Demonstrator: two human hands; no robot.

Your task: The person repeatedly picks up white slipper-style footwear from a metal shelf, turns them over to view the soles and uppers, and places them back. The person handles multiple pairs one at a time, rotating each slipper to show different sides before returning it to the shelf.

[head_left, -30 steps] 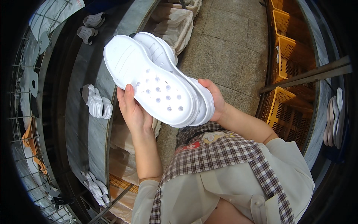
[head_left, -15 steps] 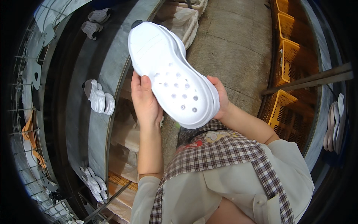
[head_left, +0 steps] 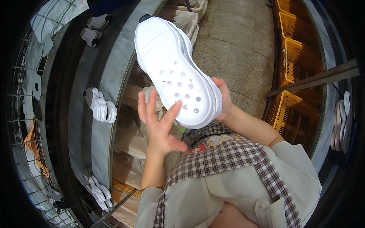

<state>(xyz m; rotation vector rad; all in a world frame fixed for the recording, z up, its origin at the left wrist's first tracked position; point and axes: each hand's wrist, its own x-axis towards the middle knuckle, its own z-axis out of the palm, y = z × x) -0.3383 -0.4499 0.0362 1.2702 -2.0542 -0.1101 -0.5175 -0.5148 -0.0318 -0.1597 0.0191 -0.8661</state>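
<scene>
A stack of white shoe soles [head_left: 159, 49] is held up in front of me, tilted, its wider upper end toward the far left. Round grey-clear dimples dot the lower half of the top sole, and a dark piece [head_left: 145, 18] sticks out at the upper tip. My right hand [head_left: 225, 98] grips the stack along its lower right edge, most of the fingers hidden behind it. Beside the lower left edge, my left hand [head_left: 157, 125] is open with spread fingers and holds nothing. One of its fingertips overlaps the top sole; whether it touches, I cannot tell.
On the left, a long grey metal bench [head_left: 89, 148] carries more white soles [head_left: 99, 108] in small groups. Bins with pale liners [head_left: 133, 140] stand beneath it. Yellow crates [head_left: 291, 60] line the right, crossed by a metal bar [head_left: 315, 81]. Upright soles [head_left: 342, 121] stand far right.
My left hand has let go of the soles' left edge, moved down and spread its fingers. The stack has shifted slightly, still in my right hand.
</scene>
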